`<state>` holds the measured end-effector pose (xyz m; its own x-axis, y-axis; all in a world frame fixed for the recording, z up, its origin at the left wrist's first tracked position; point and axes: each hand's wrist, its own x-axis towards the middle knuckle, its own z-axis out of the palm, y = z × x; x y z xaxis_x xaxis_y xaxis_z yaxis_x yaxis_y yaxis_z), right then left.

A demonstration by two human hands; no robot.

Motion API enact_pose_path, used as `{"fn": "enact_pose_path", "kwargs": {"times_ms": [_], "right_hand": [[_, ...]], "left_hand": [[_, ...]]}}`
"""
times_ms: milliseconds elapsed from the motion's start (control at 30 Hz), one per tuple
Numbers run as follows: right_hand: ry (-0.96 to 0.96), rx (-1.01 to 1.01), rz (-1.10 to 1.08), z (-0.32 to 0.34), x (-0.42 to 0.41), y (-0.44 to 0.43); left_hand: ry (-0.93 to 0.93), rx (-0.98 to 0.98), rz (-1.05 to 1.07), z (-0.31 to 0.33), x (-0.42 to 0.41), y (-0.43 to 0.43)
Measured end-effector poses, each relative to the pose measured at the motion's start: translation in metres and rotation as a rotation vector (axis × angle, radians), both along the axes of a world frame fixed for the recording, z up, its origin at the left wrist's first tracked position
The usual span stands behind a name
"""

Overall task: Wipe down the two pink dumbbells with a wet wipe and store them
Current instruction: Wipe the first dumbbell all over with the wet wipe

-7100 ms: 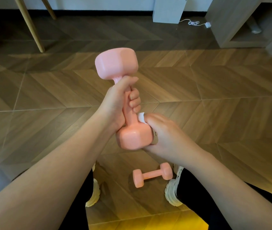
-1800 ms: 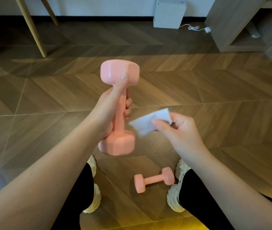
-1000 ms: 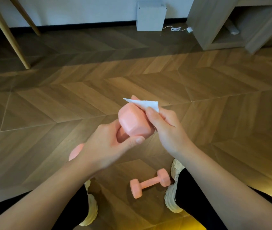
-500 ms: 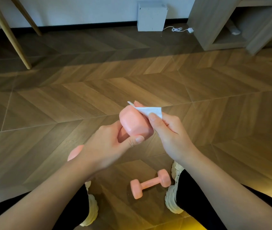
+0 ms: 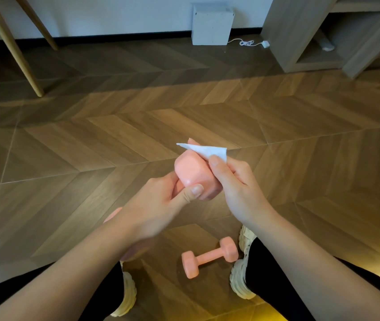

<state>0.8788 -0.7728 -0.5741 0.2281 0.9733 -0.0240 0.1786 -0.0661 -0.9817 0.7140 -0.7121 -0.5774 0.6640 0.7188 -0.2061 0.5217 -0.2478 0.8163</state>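
Observation:
My left hand (image 5: 156, 205) grips a pink dumbbell (image 5: 193, 174) by its handle, tilted with one head pointing up and forward; my thumb rests on that head. The lower head shows only as a pink edge behind my left wrist. My right hand (image 5: 235, 181) pinches a white wet wipe (image 5: 209, 151) and presses it against the far side of the upper head. The second pink dumbbell (image 5: 209, 257) lies flat on the wooden floor between my shoes.
Cream-coloured shoes (image 5: 242, 276) flank the floor dumbbell. A white box (image 5: 212, 24) with a cable stands at the wall. An open wooden shelf unit (image 5: 311, 35) is at the back right. Slanted wooden furniture legs (image 5: 13, 47) are at the back left.
Earlier the dumbbell stood upright with the wipe apart from it. It has since been tilted forward, and the wipe now lies over its upper head, sliding slightly in the last second.

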Motion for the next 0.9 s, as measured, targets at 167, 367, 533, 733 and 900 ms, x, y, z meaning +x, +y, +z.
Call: {"fn": "enact_pose_path", "kwargs": {"times_ms": [167,367,533,733,900], "right_hand": [[-0.009,0.182,0.083,0.003,-0.001,-0.008],[-0.05,0.152,0.019,-0.001,0.003,-0.012],[0.066,0.019,0.014,0.002,0.006,-0.008],[0.063,0.034,0.062,-0.001,0.005,-0.008],[-0.036,0.206,0.146,-0.001,0.003,-0.014]], "left_hand": [[-0.092,-0.2,0.138,-0.004,-0.002,0.001],[-0.296,-0.333,0.24,-0.005,-0.003,-0.004],[-0.281,-0.223,0.062,-0.002,-0.004,-0.004],[-0.05,-0.102,-0.023,-0.003,-0.002,-0.002],[-0.201,-0.289,0.169,-0.007,0.001,-0.004]]}}
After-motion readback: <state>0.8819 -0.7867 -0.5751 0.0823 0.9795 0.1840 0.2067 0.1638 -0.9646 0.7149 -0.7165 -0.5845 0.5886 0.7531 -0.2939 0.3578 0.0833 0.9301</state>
